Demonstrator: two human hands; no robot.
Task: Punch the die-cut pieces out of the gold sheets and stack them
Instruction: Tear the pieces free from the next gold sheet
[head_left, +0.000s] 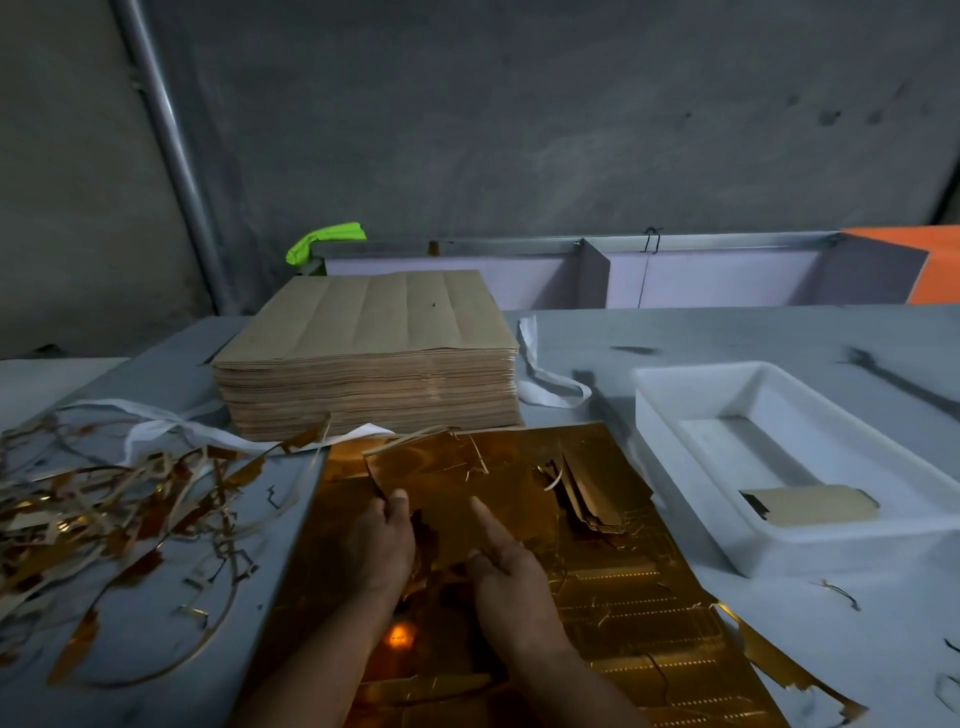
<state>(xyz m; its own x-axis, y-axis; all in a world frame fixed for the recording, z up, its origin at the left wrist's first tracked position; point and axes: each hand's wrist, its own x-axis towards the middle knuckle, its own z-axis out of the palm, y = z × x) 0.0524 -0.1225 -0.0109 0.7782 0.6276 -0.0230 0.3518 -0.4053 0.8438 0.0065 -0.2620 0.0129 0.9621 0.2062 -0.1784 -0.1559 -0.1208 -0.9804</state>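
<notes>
Over the gold sheets (623, 597), my left hand (382, 543) and right hand (506, 569) pinch one die-cut piece (457, 483), apparently to free it.

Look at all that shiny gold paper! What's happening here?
A person is popping shapes out of gold sheets. The left hand grips a gold piece, and the right hand seems to pinch its lower edge, forefinger stretched along it, above a big gold sheet. A few punched pieces lie stacked just right of the hands. Leftover gold strips are heaped on the left, one tan piece lies in the white tray, and a tall brown stack sits behind.
</notes>
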